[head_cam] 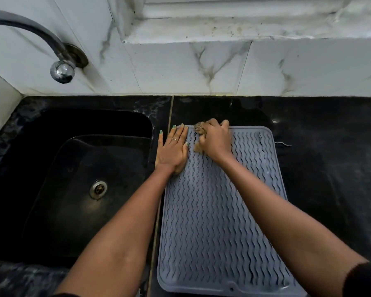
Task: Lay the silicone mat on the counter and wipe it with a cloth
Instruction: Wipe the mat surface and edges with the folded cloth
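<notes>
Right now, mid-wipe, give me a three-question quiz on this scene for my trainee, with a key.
1. True or false: the silicone mat lies flat on the black counter, to the right of the sink.
2. Which hand grips the brown cloth? A) left hand B) right hand C) neither
3. Fill in: the cloth is at the mat's ____ left corner, by the wall.

Key:
1. True.
2. B. The right hand is bunched on the cloth; the left hand presses flat on the mat's left edge, fingers straight.
3. Far.
</notes>
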A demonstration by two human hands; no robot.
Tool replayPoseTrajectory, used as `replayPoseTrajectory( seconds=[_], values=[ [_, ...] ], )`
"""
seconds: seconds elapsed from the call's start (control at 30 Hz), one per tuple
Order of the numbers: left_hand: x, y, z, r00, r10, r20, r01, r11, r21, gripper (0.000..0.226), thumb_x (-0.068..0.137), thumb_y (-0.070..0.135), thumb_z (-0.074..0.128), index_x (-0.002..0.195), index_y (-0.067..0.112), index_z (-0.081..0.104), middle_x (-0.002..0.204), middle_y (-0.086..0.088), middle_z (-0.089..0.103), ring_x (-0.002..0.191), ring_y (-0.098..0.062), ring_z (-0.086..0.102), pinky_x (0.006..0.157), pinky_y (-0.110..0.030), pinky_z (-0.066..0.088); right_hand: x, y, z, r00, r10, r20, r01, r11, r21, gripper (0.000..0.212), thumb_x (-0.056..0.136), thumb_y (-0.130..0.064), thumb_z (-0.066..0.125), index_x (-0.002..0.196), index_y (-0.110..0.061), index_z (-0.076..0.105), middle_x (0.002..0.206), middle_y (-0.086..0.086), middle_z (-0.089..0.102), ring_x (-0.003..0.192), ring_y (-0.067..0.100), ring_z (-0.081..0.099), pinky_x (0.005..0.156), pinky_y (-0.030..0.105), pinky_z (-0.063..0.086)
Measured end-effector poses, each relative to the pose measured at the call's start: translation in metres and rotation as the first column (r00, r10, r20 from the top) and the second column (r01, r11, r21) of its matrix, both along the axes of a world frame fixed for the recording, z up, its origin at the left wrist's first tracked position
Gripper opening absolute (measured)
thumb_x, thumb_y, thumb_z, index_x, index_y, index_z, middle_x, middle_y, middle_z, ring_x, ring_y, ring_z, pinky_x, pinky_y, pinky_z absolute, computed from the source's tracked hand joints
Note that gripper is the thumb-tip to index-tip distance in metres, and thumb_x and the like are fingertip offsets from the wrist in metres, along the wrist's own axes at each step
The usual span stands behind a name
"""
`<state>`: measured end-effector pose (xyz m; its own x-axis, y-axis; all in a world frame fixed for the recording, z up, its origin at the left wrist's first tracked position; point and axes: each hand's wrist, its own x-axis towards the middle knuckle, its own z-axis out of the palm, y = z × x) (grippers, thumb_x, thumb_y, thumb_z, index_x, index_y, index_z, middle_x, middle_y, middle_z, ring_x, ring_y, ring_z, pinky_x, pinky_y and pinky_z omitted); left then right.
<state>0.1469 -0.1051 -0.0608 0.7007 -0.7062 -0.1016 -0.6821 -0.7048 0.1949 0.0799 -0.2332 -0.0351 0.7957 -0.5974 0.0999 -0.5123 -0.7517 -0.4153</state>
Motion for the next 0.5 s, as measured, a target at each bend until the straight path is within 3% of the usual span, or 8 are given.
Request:
replayPoseTrajectory(
  seconds=[0.2,0.33,0.5],
  values=[
    [0.0,-0.001,0.001,1.0,0.007,0.001,-0.007,1.0,-0.019,0.054,0.103,0.032,0.017,0.154,0.022,0.002,0.162,0.006,0.001,0.148,-0.011,-0.004,0.119,-0.045,-0.011,-0.074,0.049,-0.006,0.994,0.008,0.106,-0.014,0.998,0.057,0.026,0.08,-0.016,0.068,0.105,-0.011,0.067,0.101,-0.002,0.063,0.093,0.014,0.038,0.072,0.023,0.04],
    [0.0,0.0,-0.001,1.0,0.002,0.006,-0.002,0.999,-0.051,0.054,0.102,0.033,0.019,0.153,0.022,0.003,0.162,0.005,0.003,0.149,-0.011,-0.003,0.118,-0.044,-0.012,-0.12,0.076,0.001,0.995,0.089,0.048,-0.091,0.995,0.033,0.033,0.075,-0.018,0.072,0.107,-0.013,0.069,0.097,-0.004,0.066,0.089,0.016,0.045,0.064,0.026,0.048],
    [-0.001,0.002,-0.003,0.998,-0.008,0.059,0.012,0.997,-0.072,0.055,0.101,0.035,0.021,0.153,0.021,0.011,0.161,0.003,0.012,0.149,-0.013,0.006,0.119,-0.044,-0.012,-0.128,0.066,0.007,0.982,-0.095,0.162,0.057,0.973,0.224,0.024,0.08,-0.017,0.064,0.103,-0.016,0.07,0.097,-0.006,0.065,0.088,0.011,0.044,0.066,0.022,0.035]
  ],
)
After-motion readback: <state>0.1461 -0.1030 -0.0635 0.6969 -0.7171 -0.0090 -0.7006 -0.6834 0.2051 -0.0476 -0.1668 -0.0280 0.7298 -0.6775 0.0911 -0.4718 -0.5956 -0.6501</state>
